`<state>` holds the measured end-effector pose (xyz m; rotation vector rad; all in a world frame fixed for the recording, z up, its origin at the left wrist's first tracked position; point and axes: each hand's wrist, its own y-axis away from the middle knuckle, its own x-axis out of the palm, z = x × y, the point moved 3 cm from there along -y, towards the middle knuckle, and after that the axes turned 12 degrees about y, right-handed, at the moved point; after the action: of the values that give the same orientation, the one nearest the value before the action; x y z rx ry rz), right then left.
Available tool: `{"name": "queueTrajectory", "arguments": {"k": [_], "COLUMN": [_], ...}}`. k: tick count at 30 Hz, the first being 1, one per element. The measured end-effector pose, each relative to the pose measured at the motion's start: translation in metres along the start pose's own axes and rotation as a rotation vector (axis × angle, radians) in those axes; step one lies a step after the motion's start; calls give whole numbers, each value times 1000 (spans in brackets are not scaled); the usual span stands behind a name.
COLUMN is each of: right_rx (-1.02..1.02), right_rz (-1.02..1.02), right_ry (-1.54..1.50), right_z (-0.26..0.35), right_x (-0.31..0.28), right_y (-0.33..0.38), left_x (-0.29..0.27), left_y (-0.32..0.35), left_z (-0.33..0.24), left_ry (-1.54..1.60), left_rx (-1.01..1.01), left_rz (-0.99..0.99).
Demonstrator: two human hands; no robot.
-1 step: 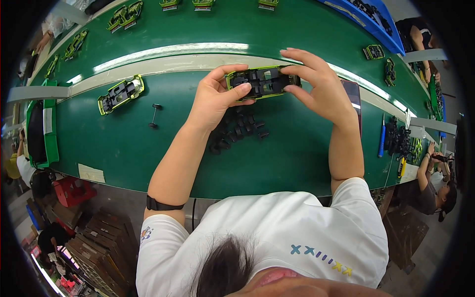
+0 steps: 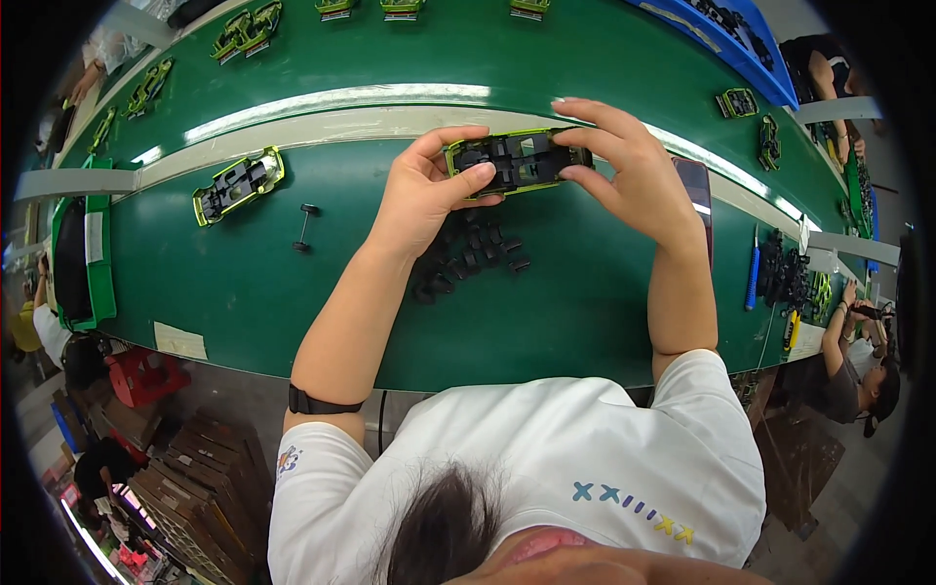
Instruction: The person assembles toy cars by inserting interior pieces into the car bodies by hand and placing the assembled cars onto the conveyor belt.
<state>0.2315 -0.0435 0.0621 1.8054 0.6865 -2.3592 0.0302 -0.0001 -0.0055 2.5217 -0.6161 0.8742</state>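
Here, both hands (image 2: 526, 180) raised, pinching toy car chassis (image 2: 517, 161) ends

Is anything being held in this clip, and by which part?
Yes: both hands hold one upturned toy car chassis, green-edged and black inside. The left hand grips its left end, the right hand its right end.

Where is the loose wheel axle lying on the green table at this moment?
In the head view the wheel axle lies on the green table, left of the left hand, just below and right of the spare toy car chassis.
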Motion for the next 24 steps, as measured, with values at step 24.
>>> {"name": "queueTrajectory", "arguments": {"k": [24], "right_rx": [644], "right_rz": [197], "right_ry": [-824], "right_z": [-8], "right_x": [31], "right_y": [-3], "left_x": [0], "left_y": [-1], "left_z": [5], "left_ry": [-1], "left_rx": [19], "left_rz": [6]}}
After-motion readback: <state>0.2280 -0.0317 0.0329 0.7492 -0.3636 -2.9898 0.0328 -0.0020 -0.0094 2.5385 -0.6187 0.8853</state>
